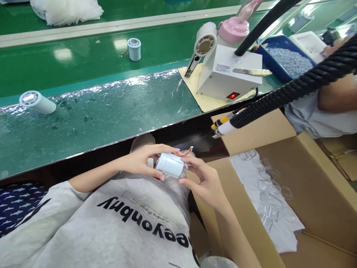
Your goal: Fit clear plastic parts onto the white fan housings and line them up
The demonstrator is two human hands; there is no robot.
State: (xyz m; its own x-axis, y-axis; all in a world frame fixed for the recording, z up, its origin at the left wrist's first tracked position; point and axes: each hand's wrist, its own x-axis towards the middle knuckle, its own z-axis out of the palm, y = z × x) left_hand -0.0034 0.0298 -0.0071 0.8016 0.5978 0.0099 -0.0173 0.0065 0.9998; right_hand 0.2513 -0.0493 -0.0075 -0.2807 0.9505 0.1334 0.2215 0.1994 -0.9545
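Above my lap I hold a light blue cylindrical housing (170, 165) on its side between both hands. My left hand (142, 160) is closed on its left end, thumb below and fingers above. At the right end, the fingers and thumb of my right hand (203, 181) grip a clear plastic piece (184, 171); whether it is fixed to the housing I cannot tell. Thin red, yellow and dark wires (182, 153) with a small white connector stick out over the top of the housing.
Similar cylinders stand on the green bench: one pale (41, 103) at left, one blue (134, 49) farther back. A white machine (227, 74) with a lit red switch is beside a handheld fan (205, 42). A ribbed black hose (292, 82) crosses above a cardboard box (320, 193) containing clear rings.
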